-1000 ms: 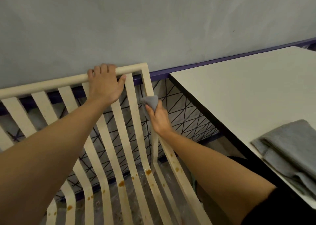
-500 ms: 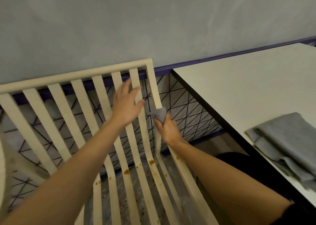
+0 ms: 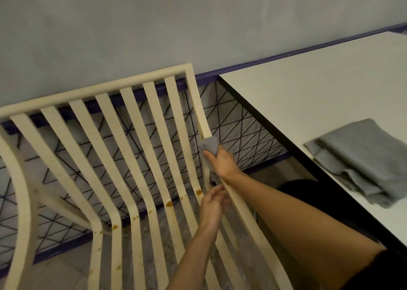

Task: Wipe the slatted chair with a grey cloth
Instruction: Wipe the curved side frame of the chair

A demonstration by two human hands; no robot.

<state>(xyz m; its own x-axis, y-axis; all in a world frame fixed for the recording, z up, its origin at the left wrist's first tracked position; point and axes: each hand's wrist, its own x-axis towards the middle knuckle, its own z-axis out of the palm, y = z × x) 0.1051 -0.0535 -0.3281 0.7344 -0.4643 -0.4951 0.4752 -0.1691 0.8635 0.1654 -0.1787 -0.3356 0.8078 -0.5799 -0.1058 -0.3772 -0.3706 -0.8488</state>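
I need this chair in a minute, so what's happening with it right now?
A person is wiping the cream slatted chair. Their right hand presses a small grey cloth against the backrest's right side rail. The left hand is lower by the same rail, fingers loosely curved. Brown stains show on the slats at the seat bend. Folded grey cloths lie on the white table to the right.

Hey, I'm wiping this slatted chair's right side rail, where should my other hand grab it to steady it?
Probably the top rail, from above, fingers curling over its back. It is a slim crosswise bar with open gaps between the slats beneath, well away from the grey cloth the right hand holds against the side rail.
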